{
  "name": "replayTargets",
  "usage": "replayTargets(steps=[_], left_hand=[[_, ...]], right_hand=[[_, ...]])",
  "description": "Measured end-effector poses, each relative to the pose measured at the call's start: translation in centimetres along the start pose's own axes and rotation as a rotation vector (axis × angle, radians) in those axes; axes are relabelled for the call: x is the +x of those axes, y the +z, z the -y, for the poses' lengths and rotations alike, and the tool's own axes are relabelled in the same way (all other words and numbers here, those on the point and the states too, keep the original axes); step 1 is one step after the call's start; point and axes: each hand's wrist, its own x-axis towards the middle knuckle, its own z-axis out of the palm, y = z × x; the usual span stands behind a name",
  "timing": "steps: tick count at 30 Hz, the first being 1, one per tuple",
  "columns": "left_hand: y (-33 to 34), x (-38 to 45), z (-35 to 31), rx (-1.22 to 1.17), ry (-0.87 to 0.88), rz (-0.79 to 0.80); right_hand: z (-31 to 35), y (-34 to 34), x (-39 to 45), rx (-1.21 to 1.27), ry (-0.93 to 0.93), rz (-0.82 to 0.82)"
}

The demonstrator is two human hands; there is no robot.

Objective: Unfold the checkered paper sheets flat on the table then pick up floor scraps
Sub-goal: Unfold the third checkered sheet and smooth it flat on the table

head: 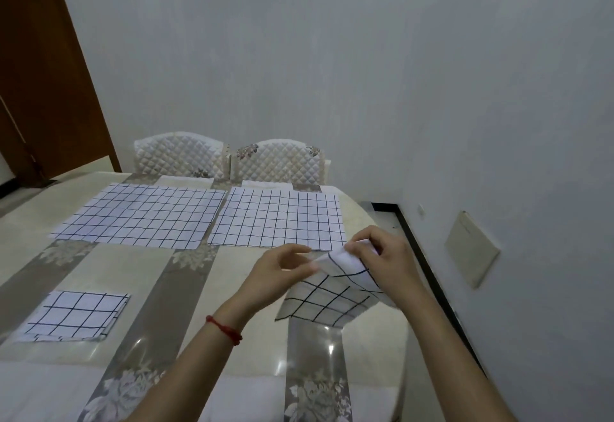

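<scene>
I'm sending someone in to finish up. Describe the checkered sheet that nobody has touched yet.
Start at the long table with two quilted chairs at its far end. On its near left side lies a folded checkered sheet, alone. Unlike the two spread sheets farther back, it is a small folded square, and no hand is on it.

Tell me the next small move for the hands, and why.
Probably draw the hands apart to open the held sheet: the right hand and left hand both pinch its folded top, and it hangs half-open above the table.
</scene>
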Motion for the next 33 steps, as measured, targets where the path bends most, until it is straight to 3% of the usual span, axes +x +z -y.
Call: replayTargets(steps=[4, 7, 12, 16, 23, 26, 29, 33], left_hand=[[1.8, 0.9, -1.4, 0.153, 0.221, 0.068], [2.3, 1.3, -2.3, 0.135, 0.249, 0.012], [0.8, 1.8, -2.1, 0.049, 0.199, -0.167], [-0.8, 2.4, -1.3, -0.128, 0.144, -0.325], [-0.7, 3.1, 0.3, -0.207, -0.010, -0.502], [0.4, 2.5, 0.3, -0.065, -0.051, -0.563], [2.4, 1.3, -0.7, 0.013, 0.047, -0.447], [4.5, 0.3, -1.6, -0.097, 0.065, -0.217]], right_hand=[[0.5, 0.7, 0.2, -0.019, -0.030, 0.096], [0.4, 0.3, 0.1, 0.066, 0.009, 0.106], [-1.8, -1.7, -0.8, 0.082, 0.205, 0.191], [-3.7, -2.7, -1.7, 0.174, 0.325, 0.156], [-2.3, -1.4, -0.9, 0.307, 0.303, 0.039], [-1.6, -0.3, -0.4, 0.340, 0.275, -0.005], [-1.1, 0.6, -0.1, 0.356, 0.274, -0.012], [-0.4, 1.6, 0.0, 0.408, 0.268, 0.016]])
